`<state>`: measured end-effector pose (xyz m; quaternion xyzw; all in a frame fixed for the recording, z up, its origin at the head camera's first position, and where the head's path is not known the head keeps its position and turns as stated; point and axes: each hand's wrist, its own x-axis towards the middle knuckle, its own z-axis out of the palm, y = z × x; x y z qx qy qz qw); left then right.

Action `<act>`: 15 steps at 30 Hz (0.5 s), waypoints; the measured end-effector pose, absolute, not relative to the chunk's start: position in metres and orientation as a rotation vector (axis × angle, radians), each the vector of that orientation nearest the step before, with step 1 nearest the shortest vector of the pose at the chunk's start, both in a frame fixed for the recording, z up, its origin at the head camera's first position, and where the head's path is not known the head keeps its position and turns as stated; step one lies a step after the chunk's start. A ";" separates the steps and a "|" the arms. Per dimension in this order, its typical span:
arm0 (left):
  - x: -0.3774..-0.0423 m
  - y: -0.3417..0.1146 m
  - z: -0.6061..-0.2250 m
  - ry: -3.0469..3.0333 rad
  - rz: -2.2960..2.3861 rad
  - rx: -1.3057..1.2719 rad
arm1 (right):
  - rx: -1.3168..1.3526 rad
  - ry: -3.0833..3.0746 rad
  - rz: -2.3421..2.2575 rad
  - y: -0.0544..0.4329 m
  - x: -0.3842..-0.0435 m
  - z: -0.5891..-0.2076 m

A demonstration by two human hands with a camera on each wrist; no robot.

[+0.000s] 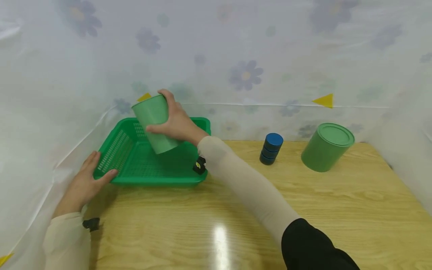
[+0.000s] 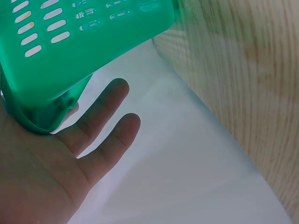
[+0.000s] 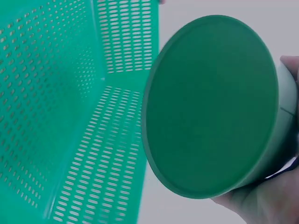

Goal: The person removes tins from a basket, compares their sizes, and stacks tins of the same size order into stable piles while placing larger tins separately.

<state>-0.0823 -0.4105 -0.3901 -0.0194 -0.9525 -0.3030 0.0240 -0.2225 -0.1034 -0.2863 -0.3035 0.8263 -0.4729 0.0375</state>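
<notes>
My right hand [image 1: 177, 122] grips a light green cylindrical canister [image 1: 152, 118], thumb on the near side and fingers round the far side. The canister is tilted above the inside of a green plastic basket [image 1: 158, 180]. One flat round end of the canister [image 3: 212, 107] fills the middle of the right wrist view. At the basket's front left corner rests my left hand [image 1: 84, 185], with the thumb by the front rim and the fingers along the left side. Its two nearest fingers [image 2: 110, 140] are straight and spread in the left wrist view.
A dark blue ridged cylinder [image 1: 271, 149] stands on the wooden table [image 1: 189, 225] right of the basket. Farther right is a larger green lidded can [image 1: 327, 148]. White flowered sheeting [image 1: 216, 56] rises behind and at both sides, with yellow triangles [image 1: 324, 101] on it.
</notes>
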 end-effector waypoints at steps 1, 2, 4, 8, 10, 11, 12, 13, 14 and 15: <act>-0.083 -0.411 -0.390 -2.949 -0.939 -0.061 | -0.942 2.534 -1.468 -0.100 -0.221 -0.285; -0.083 -0.412 -0.390 -2.952 -0.936 -0.062 | -0.952 2.538 -1.479 -0.096 -0.219 -0.283; -0.084 -0.413 -0.391 -2.954 -0.935 -0.066 | -0.974 2.552 -1.497 -0.088 -0.215 -0.282; -0.086 -0.414 -0.391 -2.953 -0.926 -0.072 | -0.993 2.601 -1.506 -0.072 -0.207 -0.280; -0.086 -0.415 -0.391 -2.952 -0.922 -0.078 | -0.996 2.612 -1.517 -0.063 -0.201 -0.280; -0.086 -0.416 -0.391 -2.954 -0.922 -0.079 | -1.003 2.612 -1.528 -0.059 -0.198 -0.280; -0.086 -0.417 -0.391 -2.955 -0.923 -0.079 | -1.014 2.611 -1.541 -0.055 -0.195 -0.281; -0.086 -0.417 -0.391 -2.960 -0.921 -0.079 | -1.030 2.612 -1.550 -0.051 -0.192 -0.281; -0.086 -0.418 -0.391 -2.961 -0.919 -0.080 | -1.044 2.613 -1.564 -0.047 -0.189 -0.283; -0.087 -0.419 -0.391 -2.961 -0.919 -0.081 | -1.066 2.612 -1.577 -0.043 -0.186 -0.284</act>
